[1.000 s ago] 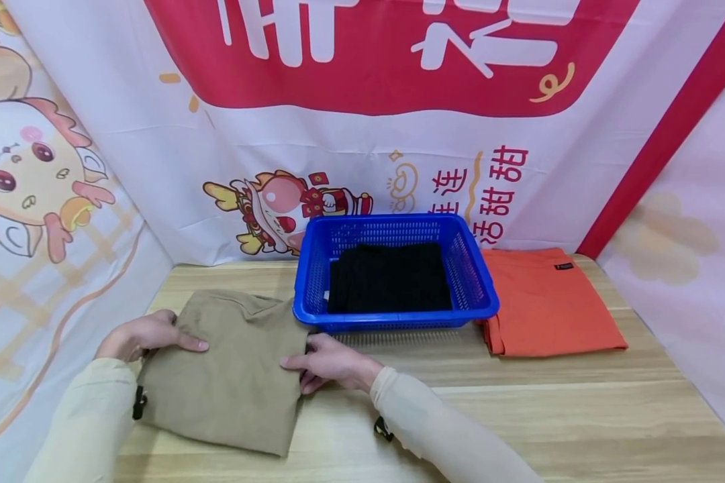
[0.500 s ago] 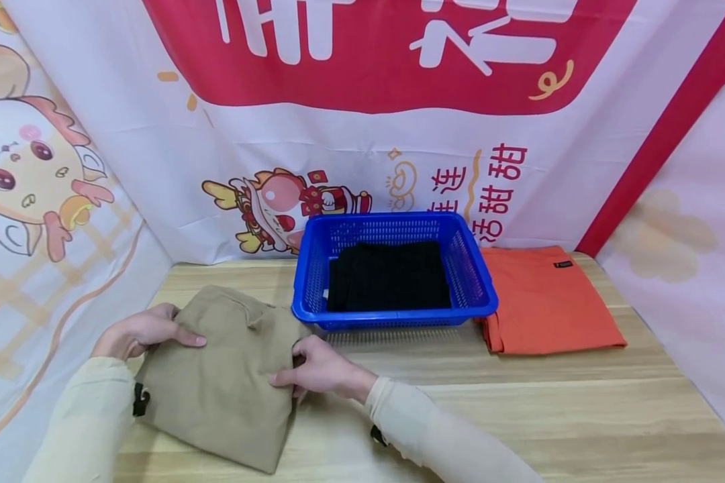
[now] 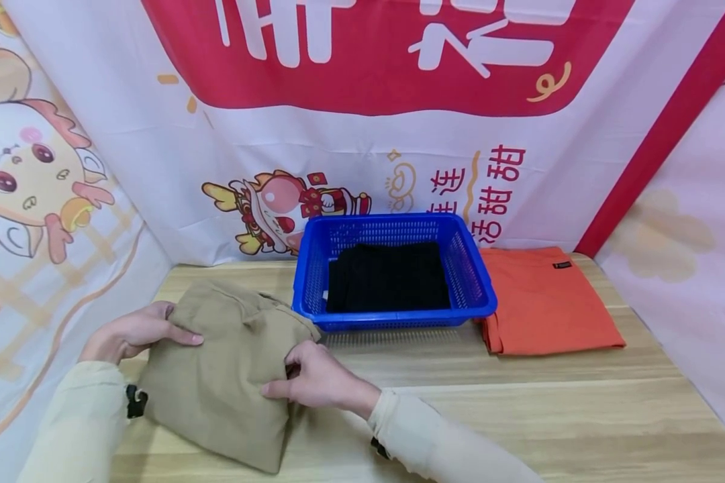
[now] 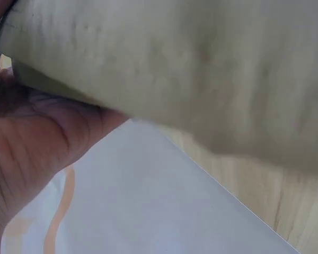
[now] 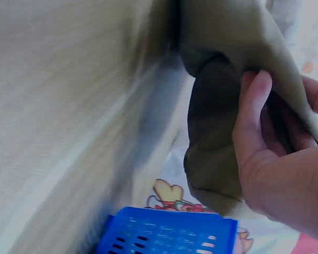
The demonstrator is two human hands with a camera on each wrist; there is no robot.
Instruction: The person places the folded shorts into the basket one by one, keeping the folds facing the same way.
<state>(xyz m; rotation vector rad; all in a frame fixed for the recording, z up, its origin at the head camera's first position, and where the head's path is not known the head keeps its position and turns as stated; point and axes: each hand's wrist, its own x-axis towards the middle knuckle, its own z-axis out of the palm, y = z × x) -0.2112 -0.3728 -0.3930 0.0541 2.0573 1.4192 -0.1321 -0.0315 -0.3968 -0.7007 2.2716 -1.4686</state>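
Observation:
A folded khaki garment lies at the left of the table, its near corner pointing toward me. My left hand grips its left edge, thumb on top and fingers underneath. In the left wrist view the khaki cloth spreads over the palm and hides most of the fingers. At the garment's right edge my right hand pinches the layers, the thumb lying on the upper face. The right wrist view shows that edge lifted, with folds of cloth hanging beside my fingers.
A blue plastic basket with a folded black garment inside stands at the back middle. Right of it lies a folded orange garment with a small black label. A printed cloth backdrop rises behind the wooden table.
The right hand has moved slightly left and toward me, raising the garment's right side. The khaki cloth has turned a little, its near corner shifting left and closer. The left hand has barely moved.

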